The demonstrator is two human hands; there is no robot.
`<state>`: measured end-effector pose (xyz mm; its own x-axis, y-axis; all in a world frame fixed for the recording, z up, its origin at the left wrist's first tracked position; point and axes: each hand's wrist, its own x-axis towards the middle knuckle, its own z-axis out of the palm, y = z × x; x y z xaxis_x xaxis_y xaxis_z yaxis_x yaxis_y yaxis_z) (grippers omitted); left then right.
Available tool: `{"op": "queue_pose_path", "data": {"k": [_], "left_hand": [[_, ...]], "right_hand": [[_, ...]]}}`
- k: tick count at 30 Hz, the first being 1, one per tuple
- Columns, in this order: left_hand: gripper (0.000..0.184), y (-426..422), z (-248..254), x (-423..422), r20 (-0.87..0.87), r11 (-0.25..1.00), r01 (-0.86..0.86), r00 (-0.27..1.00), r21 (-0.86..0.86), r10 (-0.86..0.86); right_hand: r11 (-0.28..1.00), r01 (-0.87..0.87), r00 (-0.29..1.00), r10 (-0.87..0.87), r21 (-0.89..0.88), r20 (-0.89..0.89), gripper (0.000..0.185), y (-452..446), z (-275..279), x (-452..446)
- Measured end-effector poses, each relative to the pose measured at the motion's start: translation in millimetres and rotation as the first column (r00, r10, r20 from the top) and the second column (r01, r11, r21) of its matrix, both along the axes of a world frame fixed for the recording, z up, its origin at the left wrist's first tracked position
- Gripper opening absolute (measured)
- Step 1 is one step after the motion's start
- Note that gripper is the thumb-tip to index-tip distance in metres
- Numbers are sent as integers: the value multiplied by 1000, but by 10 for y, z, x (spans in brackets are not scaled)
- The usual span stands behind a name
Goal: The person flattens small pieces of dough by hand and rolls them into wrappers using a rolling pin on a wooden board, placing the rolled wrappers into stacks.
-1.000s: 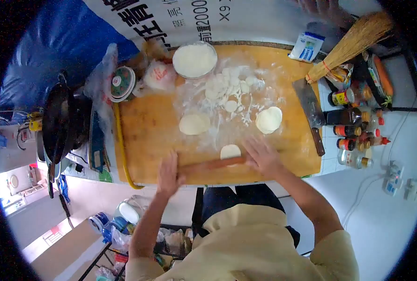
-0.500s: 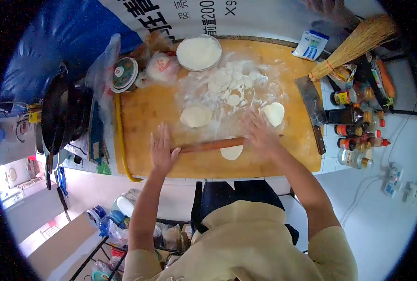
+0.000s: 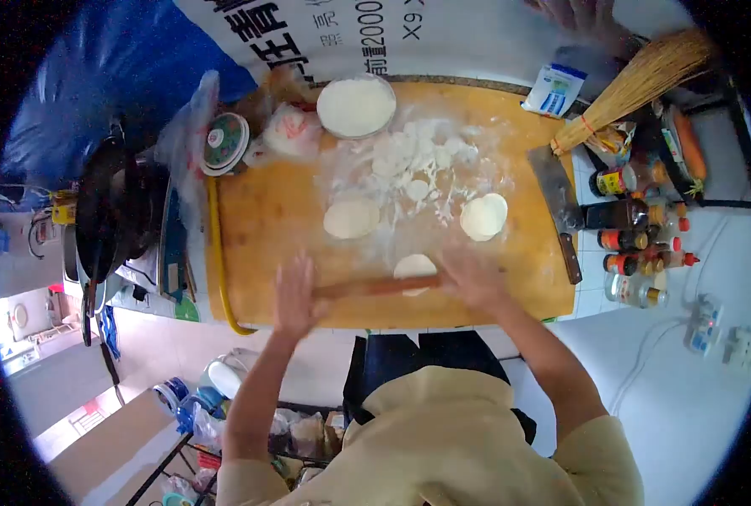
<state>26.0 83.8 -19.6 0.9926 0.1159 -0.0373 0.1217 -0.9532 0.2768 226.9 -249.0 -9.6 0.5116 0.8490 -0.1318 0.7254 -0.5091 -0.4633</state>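
Note:
A wooden rolling pin (image 3: 367, 288) lies crosswise near the front of the floured wooden board (image 3: 262, 211). My left hand (image 3: 294, 295) rests flat on its left end, fingers stretched out. On the right end my right hand (image 3: 472, 277) presses with fingers extended, smeared by motion. Under the pin, close to my right hand, is a flat round dough sheet (image 3: 414, 266), its far half showing. Another dough round (image 3: 352, 219) lies beyond the pin to the left. To the right, overlapping dough rounds (image 3: 484, 218) sit beyond my right hand. Several small floured dough discs (image 3: 413, 152) are heaped farther back.
A bowl of flour (image 3: 356, 105), a plastic bag (image 3: 293, 131) and a lidded tub (image 3: 225, 142) stand at the back left. A cleaver (image 3: 557, 190) lies along the right edge, beside several bottles (image 3: 616, 213) and a straw brush (image 3: 645, 80). Pans (image 3: 105, 215) stand at left.
Both hands and the rolling pin have moved towards my body. The far part of the dough sheet now shows beyond the pin, and the right-hand dough rounds are no longer partly covered by my fingers.

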Motion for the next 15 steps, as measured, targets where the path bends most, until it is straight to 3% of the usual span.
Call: {"op": "queue_pose_path", "data": {"k": [1, 2, 4, 5, 6, 8, 10, 11, 13, 15], "left_hand": [[83, -29, -50, -159, -113, 997, 74, 991, -12, -75], [83, 20, -96, -116, -105, 997, 77, 991, -9, -78], [85, 39, -125, -108, -149, 996, 38, 988, -80, -49], [88, 108, -189, 51, -111, 999, -15, 994, -29, 12], [91, 207, -222, 313, -65, 997, -70, 995, 25, 72], [93, 312, -233, 546, 0, 991, -64, 998, 119, 64], [95, 292, -173, 500, 75, 974, -66, 996, 215, 51], [94, 189, -104, 279, 1, 986, -4, 1000, 166, 4], [93, 42, -56, -125, -72, 992, 48, 997, 115, -40], [92, 3, -131, -397, -168, 992, 100, 979, -82, -112]], "right_hand": [[997, -14, 1000, 14, -73, 5, 60, -55, 57, -99], [998, -10, 1000, 11, -70, 13, 60, -47, 30, -57], [977, 1, 991, 27, 213, -130, 61, -53, -21, -67], [978, 3, 990, 26, 209, -138, 61, -15, -43, 10], [994, -105, 990, 102, 19, 101, 63, 139, -2, 217], [996, 10, 994, -19, 85, 106, 66, 314, 69, 401], [1000, 6, 999, -7, 29, 36, 67, 181, -183, 260], [1000, 2, 999, -3, -29, -35, 69, 86, -270, 169], [998, -68, 998, 68, -15, -7, 68, -123, -110, -142], [992, -129, 992, 129, -6, 15, 68, -118, -79, -181]]}}
